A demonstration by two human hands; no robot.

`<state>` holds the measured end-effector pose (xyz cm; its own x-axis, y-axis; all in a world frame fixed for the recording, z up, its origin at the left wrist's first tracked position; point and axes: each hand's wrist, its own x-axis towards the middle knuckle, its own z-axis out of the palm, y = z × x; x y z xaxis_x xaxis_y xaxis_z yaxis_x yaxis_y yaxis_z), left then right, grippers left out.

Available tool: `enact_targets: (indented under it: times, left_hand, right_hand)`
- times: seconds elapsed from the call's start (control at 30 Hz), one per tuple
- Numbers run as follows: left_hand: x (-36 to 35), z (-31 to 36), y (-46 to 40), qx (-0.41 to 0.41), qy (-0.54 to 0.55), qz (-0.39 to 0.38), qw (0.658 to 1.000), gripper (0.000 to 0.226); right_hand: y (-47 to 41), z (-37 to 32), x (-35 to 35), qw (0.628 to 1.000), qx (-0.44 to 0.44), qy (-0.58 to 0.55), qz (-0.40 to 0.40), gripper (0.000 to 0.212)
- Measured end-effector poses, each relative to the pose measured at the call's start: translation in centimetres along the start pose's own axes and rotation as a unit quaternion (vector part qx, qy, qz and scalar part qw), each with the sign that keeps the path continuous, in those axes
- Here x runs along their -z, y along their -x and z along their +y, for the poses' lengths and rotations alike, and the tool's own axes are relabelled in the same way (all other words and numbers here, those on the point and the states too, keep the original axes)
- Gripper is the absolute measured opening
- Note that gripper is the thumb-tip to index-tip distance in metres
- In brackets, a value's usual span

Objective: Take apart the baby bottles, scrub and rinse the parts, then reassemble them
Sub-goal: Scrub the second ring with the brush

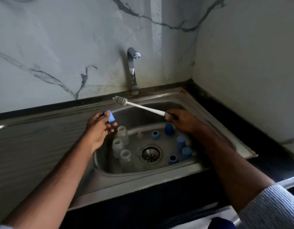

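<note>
Risk comes first from the small light-blue plastic cap (110, 116), which the left hand (100, 129) pinches between thumb and fingertips above the left edge of the round steel sink basin (159, 167). The grip looks light, so if the cap is wet it may slip and fall among the parts below. The right hand (184, 121) has its fingers closed around the handle of the long white bottle brush with grey bristles (121, 100), whose head points toward the chrome tap (133, 70); a quick swing could knock the cap away.

Inside the basin, three clear plastic bottle bodies (121, 146) stand left of the drain (150, 153), and several blue caps and rings (181, 144) lie right of it. The basin sits in a dark tabletop (225, 103), in a corner of white marble-patterned walls (60, 38).
</note>
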<state>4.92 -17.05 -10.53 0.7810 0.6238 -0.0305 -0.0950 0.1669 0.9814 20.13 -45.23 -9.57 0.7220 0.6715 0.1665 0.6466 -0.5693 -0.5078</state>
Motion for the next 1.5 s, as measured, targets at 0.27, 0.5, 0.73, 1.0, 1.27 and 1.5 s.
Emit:
enact_targets:
  times: [0.27, 0.5, 0.73, 1.0, 1.27, 1.5]
  left_hand:
    - [3.1, 1.3, 1.6, 0.029, 0.161, 0.018, 0.986, 0.018]
    - [3.1, 1.7, 1.7, 0.034, 0.108, -0.025, 0.993, 0.035]
    - [3.6, 1.5, 1.5, -0.087, 0.098, -0.015, 0.991, 0.017]
    - [5.1, 2.9, 1.6, 0.01, 0.074, -0.077, 0.994, 0.035]
    - [5.0, 2.1, 0.6, -0.136, 0.074, -0.067, 0.986, 0.051]
    - [5.8, 3.2, 0.9, -0.163, 0.07, -0.096, 0.979, 0.033]
  right_hand:
    - [2.3, -2.6, -1.2, 0.996, 0.003, 0.072, 0.044, 0.036]
    - [4.0, -4.1, -1.5, 0.986, 0.009, 0.14, 0.088, 0.051]
    - [4.2, -4.4, -2.0, 0.985, -0.029, 0.163, 0.042, 0.048]
    - [4.1, -3.7, -1.4, 0.99, 0.054, 0.111, 0.068, 0.062]
    - [3.5, -4.4, -2.1, 0.986, -0.031, 0.15, 0.07, 0.057]
    - [3.4, -4.7, -1.7, 0.987, 0.026, 0.14, 0.074, 0.058]
